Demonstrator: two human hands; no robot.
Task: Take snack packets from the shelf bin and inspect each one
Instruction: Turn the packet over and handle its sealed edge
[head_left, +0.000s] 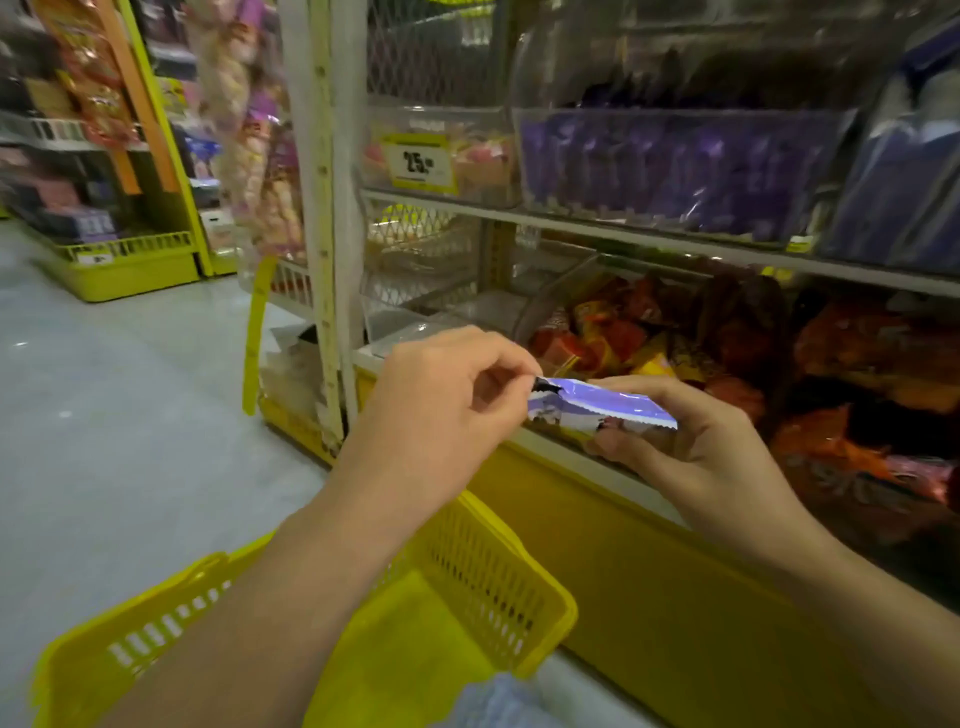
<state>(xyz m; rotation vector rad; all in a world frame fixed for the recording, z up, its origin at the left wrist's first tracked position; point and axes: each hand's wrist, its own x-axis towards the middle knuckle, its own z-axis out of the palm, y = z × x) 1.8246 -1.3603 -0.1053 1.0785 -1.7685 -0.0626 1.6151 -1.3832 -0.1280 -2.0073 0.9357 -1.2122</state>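
Light, crinkly and probably slippery, the snack packet (608, 408) handles best by its sealed ends: the left hand (441, 400) pinches one, the right hand (696, 447) grips the other with curled fingers (649, 388).

White shelf board (597, 224) at 1 o'clock, clear bin (685, 117) of purple packets (675, 176) on it, lower bin (550, 293) of red and orange packets (618, 332) at 3 o'clock, grey floor (104, 415) at 9 o'clock

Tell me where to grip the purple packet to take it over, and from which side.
Best pinch the purple packet at its bare middle, from above: it lies flat and roughly level, the left hand pinches its left end, and the right hand holds its right end.
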